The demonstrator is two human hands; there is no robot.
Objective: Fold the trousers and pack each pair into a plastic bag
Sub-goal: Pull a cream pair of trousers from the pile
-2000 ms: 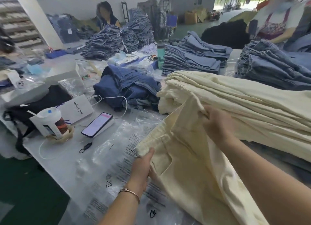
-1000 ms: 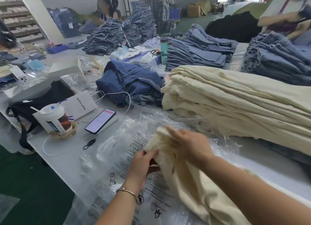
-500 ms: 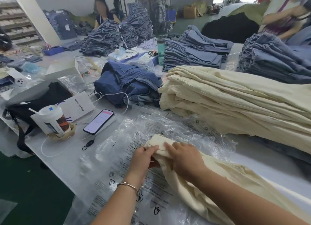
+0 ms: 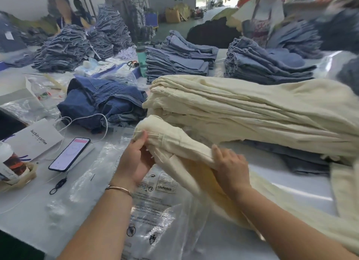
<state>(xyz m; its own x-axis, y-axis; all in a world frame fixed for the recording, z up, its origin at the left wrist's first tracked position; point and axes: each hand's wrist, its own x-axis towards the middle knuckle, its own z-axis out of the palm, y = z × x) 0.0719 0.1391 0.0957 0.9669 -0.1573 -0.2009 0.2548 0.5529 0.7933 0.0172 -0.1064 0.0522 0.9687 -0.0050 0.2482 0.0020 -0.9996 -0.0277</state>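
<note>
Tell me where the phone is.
In the head view the phone lies on the table's left side, between the coffee cup and the left hand.

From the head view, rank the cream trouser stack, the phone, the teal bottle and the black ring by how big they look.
1. Cream trouser stack, by far the largest.
2. Phone.
3. Teal bottle; it stands farther from the camera, so its true size against the phone is unsure.
4. Black ring, smallest.

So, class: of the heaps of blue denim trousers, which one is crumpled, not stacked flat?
The dark blue denim heap beside the smartphone; the paler piles are layered flat.
</note>
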